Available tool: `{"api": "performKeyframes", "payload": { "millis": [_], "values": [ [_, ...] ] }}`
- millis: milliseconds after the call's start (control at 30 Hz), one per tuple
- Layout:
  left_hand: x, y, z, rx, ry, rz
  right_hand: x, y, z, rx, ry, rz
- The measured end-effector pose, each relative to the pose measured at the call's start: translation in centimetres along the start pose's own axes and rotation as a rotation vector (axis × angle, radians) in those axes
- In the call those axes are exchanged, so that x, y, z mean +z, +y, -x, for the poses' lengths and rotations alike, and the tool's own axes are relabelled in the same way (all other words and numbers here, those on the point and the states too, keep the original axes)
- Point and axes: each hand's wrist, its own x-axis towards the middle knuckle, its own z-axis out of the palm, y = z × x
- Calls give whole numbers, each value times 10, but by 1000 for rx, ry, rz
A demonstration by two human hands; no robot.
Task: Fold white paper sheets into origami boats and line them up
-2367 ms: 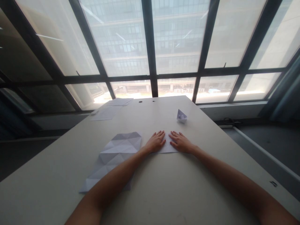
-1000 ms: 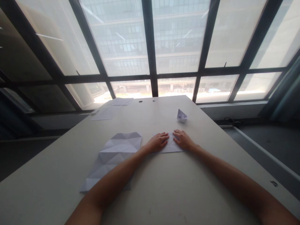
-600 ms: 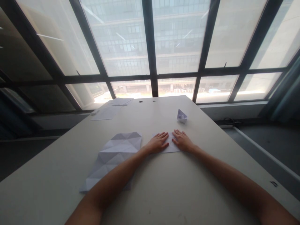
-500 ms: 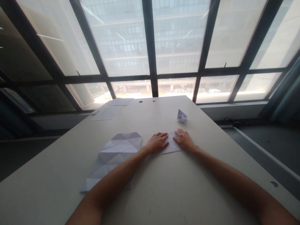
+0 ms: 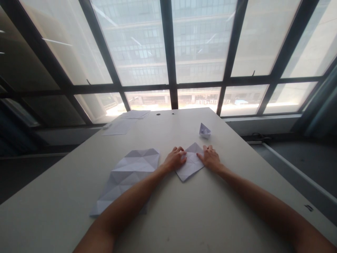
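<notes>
A folded sheet of white paper lies turned cornerwise on the table in front of me, with creases across it. My left hand grips its left side, fingers curled and thumb on top. At its right side my right hand holds the edge, the thumb pressed on the paper and the fingers bent. Parts of the left and right corners are hidden under the hands. Beyond the right hand stands a small folded paper boat.
A large creased white sheet lies to the left, partly behind my left forearm. Several flat white papers rest at the far left of the white table. A small dark object is near the right edge. Tall windows stand behind.
The folded paper has been turned, so one corner now points toward me and another away. My fingers have gone from lying flat on it to curled at its sides.
</notes>
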Motion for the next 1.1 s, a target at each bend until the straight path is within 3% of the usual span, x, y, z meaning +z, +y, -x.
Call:
{"api": "performKeyframes", "payload": {
  "millis": [167, 267, 400, 533, 633, 833, 967, 1100],
  "values": [
    [2, -1, -2, -48, 4, 13, 5, 7, -6, 44, 10, -79],
    [3, 0, -2, -79, -1, 5, 10, 10, -14, 36, 105, -221],
    [3, 3, -2, -110, 5, 1, 13, 11, -20, -138, 336, -639],
    [4, 2, -2, -134, 18, 11, 8, 6, -19, -287, 405, -952],
    [9, -4, -5, -186, 50, 58, 5, 4, -15, -335, 324, -1062],
    [16, -22, -14, -361, 224, 316, 4, 1, -6, -519, -38, -1031],
    [13, -34, -16, -540, 311, 744, 3, -5, 1, -778, -102, -855],
    [10, -42, -16, -711, 455, 1123, 1, -6, 4, -858, -172, -609]
  ]
}}
